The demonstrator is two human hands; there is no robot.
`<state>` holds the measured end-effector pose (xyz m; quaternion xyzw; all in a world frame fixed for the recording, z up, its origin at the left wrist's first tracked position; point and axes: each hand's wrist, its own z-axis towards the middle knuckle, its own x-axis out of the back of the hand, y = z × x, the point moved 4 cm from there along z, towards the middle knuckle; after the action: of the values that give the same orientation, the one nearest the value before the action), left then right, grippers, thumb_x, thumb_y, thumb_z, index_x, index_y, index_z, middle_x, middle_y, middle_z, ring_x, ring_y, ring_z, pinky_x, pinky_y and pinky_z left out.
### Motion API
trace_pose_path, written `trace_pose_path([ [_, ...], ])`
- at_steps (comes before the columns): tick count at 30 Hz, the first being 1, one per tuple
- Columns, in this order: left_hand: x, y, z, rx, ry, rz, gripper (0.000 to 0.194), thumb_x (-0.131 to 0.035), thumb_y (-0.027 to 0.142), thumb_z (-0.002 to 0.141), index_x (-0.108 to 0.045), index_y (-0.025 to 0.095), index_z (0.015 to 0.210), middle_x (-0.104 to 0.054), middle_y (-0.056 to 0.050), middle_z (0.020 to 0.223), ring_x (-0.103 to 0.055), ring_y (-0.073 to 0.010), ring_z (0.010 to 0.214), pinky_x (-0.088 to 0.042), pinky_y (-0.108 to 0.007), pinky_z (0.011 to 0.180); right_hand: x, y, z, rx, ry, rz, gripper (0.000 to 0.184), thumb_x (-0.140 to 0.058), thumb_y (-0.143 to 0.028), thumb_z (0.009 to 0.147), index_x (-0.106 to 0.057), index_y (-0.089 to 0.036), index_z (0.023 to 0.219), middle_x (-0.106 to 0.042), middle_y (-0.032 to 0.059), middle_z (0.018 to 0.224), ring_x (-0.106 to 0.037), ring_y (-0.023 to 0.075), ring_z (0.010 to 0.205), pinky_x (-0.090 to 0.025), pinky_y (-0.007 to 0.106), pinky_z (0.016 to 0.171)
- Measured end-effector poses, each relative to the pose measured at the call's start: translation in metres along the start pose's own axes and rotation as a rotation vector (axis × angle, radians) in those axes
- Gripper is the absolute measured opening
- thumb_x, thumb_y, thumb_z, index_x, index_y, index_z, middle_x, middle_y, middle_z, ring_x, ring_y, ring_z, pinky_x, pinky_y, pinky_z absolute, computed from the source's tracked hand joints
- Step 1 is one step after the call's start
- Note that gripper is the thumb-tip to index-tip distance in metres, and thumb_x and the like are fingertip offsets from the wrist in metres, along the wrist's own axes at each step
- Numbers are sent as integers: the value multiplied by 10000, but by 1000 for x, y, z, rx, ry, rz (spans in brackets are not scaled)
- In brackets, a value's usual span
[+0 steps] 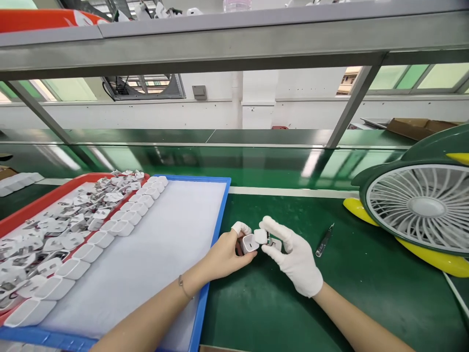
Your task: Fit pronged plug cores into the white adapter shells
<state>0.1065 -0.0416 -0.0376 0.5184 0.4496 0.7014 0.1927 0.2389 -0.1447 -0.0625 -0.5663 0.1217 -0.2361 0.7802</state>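
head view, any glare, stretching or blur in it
Head view: pale streaks of glare cross the glossy green strip behind the worktop; head view: the nearest white casings at lower left look stretched; head view: the left hand and right hand look fairly sharp, though fine detail on the white pieces they hold is too small to read.
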Motion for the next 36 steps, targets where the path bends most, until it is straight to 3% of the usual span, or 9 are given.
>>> trace_pose_path([
  [4,-2,2,-1,23,-5,-84,201,-543,245,807,-401,214,946,-600,27,799,-557,-123,676,-458,-252,631,-5,-11,-6,234,2,-187,543,-685,-116,778,-582,-404,1227,-626,10,1091,-593,174,790,-504,327,713],
  [9,-2,0,-1,22,23,-93,339,-574,257,803,-389,212,1083,-651,16,862,-552,-130,697,-458,-270,673,-7,-12,-8,198,-19,-149,574,-687,-79,765,-590,-440,1199,-622,-12,980,-520,132,635,-483,300,614],
  [14,-1,-8,0,63,65,-98,380,-624,323,785,-423,202,1084,-648,-8,873,-595,-159,755,-470,-281,679,-6,-3,-12,79,-6,-92,474,-701,-126,760,-649,-404,1140,-647,-5,948,-535,144,645,-499,317,637],
  [19,1,-7,1,56,55,-138,396,-670,372,767,-436,208,1042,-647,-10,906,-609,-160,780,-487,-283,701,1,-1,-11,-69,60,66,410,-696,-180,778,-658,-351,1150,-671,13,1026,-616,202,829,-536,347,740],
  [23,2,-4,0,16,54,-87,320,-662,329,784,-482,211,1020,-635,1,909,-603,-149,788,-482,-270,711,6,-6,-10,-19,47,18,430,-675,-155,800,-641,-388,1160,-668,-17,1055,-622,191,887,-535,329,781],
  [29,1,-4,-4,12,121,33,333,-642,371,796,-505,233,1066,-616,11,900,-550,-119,671,-432,-225,558,-1,-2,-12,60,-51,-144,469,-652,-134,815,-617,-429,1178,-647,-23,1076,-618,174,837,-531,325,773],
  [36,0,-4,-7,-71,139,193,299,-565,324,854,-467,228,1119,-625,-15,950,-586,-148,754,-459,-250,613,-3,-2,-9,77,-93,-167,492,-644,-140,825,-585,-442,1210,-633,-34,1111,-617,158,842,-539,285,753],
])
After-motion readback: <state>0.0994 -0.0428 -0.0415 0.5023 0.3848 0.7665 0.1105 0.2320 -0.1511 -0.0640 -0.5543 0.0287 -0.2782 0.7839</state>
